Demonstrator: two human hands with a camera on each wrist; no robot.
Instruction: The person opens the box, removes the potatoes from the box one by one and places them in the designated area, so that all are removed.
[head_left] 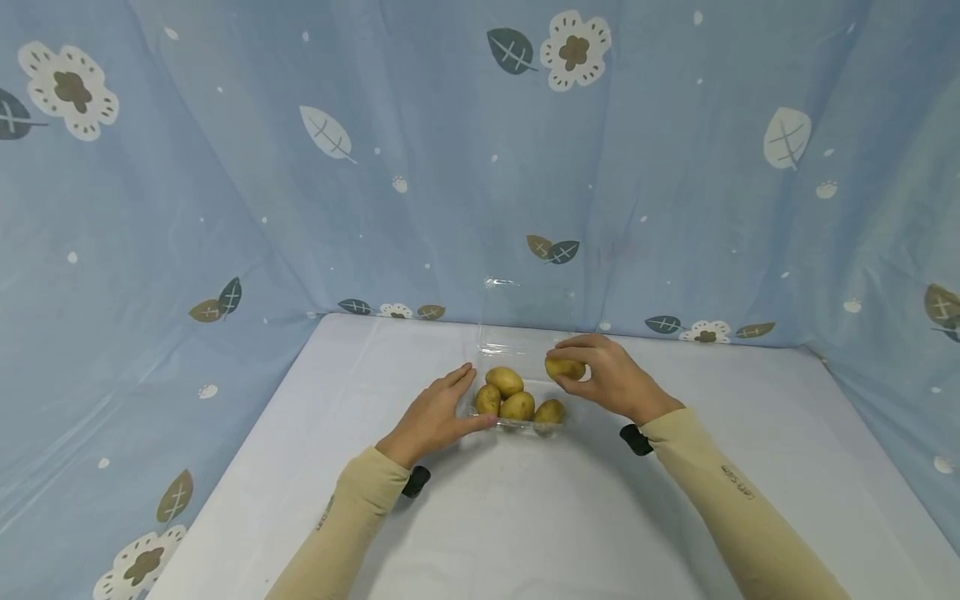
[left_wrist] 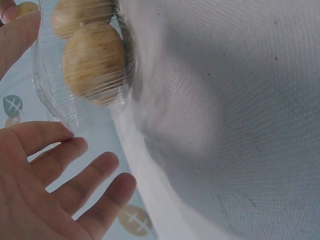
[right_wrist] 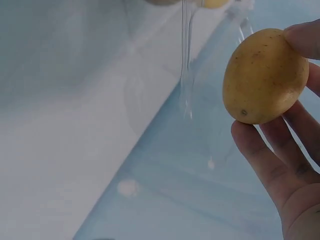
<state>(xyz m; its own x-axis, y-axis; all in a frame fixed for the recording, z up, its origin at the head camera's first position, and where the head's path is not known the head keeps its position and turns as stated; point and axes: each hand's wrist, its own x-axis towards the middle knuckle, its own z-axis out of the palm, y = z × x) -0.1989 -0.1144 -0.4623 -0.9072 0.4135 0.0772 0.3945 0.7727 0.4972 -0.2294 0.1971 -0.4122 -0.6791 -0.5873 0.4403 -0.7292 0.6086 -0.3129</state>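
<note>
A clear plastic clamshell box (head_left: 516, 423) sits open on the white table, lid standing up at the back. Several small yellow potatoes (head_left: 505, 381) lie in it, also seen through the wall (left_wrist: 95, 62) in the left wrist view. My left hand (head_left: 442, 410) lies against the box's left side, fingers straight, thumb along its front edge. My right hand (head_left: 600, 375) pinches one more potato (head_left: 564, 367) above the box's right rear corner; the right wrist view shows that potato (right_wrist: 264, 75) held between fingertips and thumb.
The white table (head_left: 525, 517) is walled by a blue flowered curtain (head_left: 450, 167) on the left, back and right. Both arms wear tan sleeves with a black wrist camera each.
</note>
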